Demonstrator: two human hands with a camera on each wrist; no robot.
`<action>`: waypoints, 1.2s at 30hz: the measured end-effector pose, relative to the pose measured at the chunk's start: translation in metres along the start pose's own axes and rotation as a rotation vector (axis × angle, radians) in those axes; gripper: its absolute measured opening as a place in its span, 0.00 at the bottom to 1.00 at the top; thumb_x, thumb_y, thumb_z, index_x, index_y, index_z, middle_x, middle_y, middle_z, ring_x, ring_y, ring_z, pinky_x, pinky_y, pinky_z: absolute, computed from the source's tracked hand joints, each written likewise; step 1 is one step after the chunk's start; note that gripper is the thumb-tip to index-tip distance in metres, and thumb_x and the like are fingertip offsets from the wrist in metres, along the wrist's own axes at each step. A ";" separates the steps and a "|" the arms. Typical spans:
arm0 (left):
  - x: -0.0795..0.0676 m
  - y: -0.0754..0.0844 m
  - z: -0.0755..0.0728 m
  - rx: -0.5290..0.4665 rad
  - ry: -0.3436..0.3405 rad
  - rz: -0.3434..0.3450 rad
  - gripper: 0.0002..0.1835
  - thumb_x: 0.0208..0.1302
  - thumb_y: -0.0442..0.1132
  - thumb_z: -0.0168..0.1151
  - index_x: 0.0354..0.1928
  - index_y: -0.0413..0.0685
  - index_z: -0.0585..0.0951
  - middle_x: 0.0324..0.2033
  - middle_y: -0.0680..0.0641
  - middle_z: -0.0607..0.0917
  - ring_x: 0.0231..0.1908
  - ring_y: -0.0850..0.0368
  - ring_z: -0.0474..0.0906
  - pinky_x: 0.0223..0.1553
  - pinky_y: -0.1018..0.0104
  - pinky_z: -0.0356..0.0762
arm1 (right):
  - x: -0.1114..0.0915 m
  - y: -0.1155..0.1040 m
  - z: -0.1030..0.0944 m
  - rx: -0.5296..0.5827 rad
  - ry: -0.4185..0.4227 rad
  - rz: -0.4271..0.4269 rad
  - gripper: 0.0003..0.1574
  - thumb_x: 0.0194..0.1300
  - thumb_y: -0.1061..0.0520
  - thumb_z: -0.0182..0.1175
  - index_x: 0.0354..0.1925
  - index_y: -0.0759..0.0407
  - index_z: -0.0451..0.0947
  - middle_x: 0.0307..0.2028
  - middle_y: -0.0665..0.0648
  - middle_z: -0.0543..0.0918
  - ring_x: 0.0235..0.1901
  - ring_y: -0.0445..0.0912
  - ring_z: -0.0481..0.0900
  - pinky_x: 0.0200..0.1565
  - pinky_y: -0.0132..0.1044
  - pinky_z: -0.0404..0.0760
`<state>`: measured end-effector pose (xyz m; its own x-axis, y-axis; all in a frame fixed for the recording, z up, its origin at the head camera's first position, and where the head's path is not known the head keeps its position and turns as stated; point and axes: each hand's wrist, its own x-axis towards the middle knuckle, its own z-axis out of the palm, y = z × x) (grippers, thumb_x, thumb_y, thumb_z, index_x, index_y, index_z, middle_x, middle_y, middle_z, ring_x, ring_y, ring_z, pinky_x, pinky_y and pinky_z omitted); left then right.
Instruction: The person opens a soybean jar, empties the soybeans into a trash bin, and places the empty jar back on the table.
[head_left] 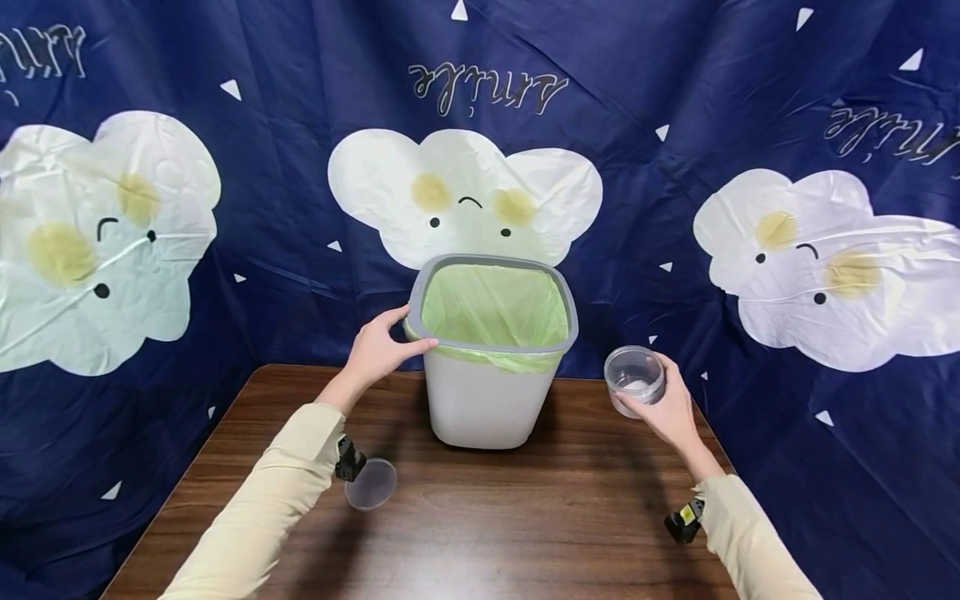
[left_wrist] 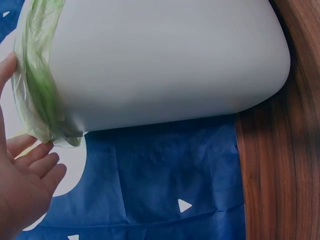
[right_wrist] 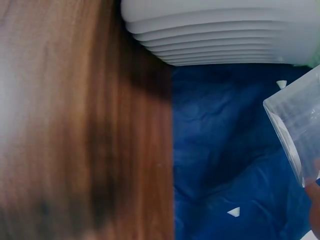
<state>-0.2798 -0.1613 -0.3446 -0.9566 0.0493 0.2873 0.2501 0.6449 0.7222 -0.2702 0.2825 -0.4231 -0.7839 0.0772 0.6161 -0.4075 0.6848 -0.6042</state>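
A light grey trash bin (head_left: 483, 404) with a darker grey rim stands upright on the table, lined with a green plastic bag (head_left: 491, 308). My left hand (head_left: 377, 348) holds the bin's front left corner, thumb at the front of the rim and fingers at its left side. In the left wrist view, the fingertips (left_wrist: 46, 148) touch the overhanging bag edge. Right of the bin, my right hand (head_left: 670, 408) grips a clear round plastic container (head_left: 633, 372) above the table. Something whitish shows at its bottom; I cannot tell what. The right wrist view shows only part of the container (right_wrist: 297, 127).
A clear round lid (head_left: 372, 485) lies on the brown wooden table (head_left: 487, 525), near my left wrist. Behind and beside the table hangs a dark blue cloth (head_left: 285, 192) with white clouds and triangles. Each wrist carries a small black camera (head_left: 684, 522).
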 end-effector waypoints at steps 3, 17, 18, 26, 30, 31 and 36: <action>0.000 0.000 0.000 -0.001 0.002 0.003 0.48 0.44 0.63 0.66 0.65 0.47 0.63 0.63 0.44 0.66 0.63 0.46 0.58 0.59 0.49 0.60 | -0.009 0.007 0.003 0.007 0.000 0.031 0.53 0.33 0.58 0.76 0.58 0.63 0.62 0.52 0.63 0.73 0.50 0.54 0.70 0.48 0.30 0.63; 0.001 0.001 0.001 -0.014 0.013 0.017 0.47 0.44 0.62 0.67 0.65 0.47 0.65 0.61 0.45 0.68 0.62 0.48 0.60 0.58 0.51 0.62 | -0.068 0.049 0.035 0.052 0.010 0.239 0.50 0.34 0.59 0.75 0.57 0.63 0.63 0.50 0.66 0.74 0.49 0.56 0.71 0.48 0.41 0.64; 0.001 0.001 0.001 -0.013 0.013 0.018 0.46 0.44 0.61 0.67 0.65 0.47 0.65 0.61 0.45 0.68 0.62 0.48 0.60 0.58 0.51 0.62 | -0.072 0.051 0.037 0.052 0.010 0.252 0.50 0.34 0.59 0.75 0.56 0.64 0.63 0.49 0.66 0.74 0.49 0.56 0.71 0.48 0.42 0.65; 0.001 0.000 0.001 -0.014 0.017 0.017 0.47 0.44 0.61 0.67 0.65 0.47 0.64 0.61 0.45 0.68 0.62 0.48 0.61 0.58 0.50 0.62 | -0.095 0.056 0.058 0.068 -0.010 0.311 0.50 0.35 0.57 0.75 0.56 0.66 0.63 0.49 0.69 0.74 0.49 0.59 0.71 0.49 0.47 0.66; 0.000 0.000 0.000 -0.021 0.022 0.015 0.46 0.44 0.61 0.67 0.64 0.48 0.65 0.61 0.45 0.69 0.62 0.48 0.61 0.58 0.51 0.62 | -0.105 0.053 0.071 0.087 0.004 0.348 0.49 0.35 0.57 0.75 0.56 0.65 0.63 0.49 0.68 0.74 0.48 0.58 0.71 0.48 0.47 0.67; 0.000 0.000 0.000 -0.023 0.023 0.016 0.46 0.44 0.61 0.67 0.64 0.48 0.65 0.61 0.45 0.69 0.62 0.48 0.61 0.58 0.51 0.62 | -0.107 0.052 0.074 0.093 0.007 0.357 0.49 0.36 0.57 0.75 0.55 0.65 0.63 0.49 0.68 0.74 0.48 0.58 0.71 0.48 0.47 0.67; 0.001 0.000 0.000 -0.031 0.018 0.017 0.46 0.44 0.60 0.68 0.64 0.48 0.65 0.61 0.46 0.69 0.62 0.49 0.61 0.58 0.51 0.62 | -0.119 0.051 0.087 0.110 0.003 0.404 0.48 0.37 0.56 0.74 0.56 0.65 0.63 0.50 0.68 0.74 0.50 0.59 0.70 0.51 0.48 0.66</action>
<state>-0.2804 -0.1608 -0.3446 -0.9495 0.0457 0.3106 0.2707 0.6200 0.7364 -0.2381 0.2450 -0.5710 -0.8894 0.3262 0.3203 -0.1155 0.5175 -0.8478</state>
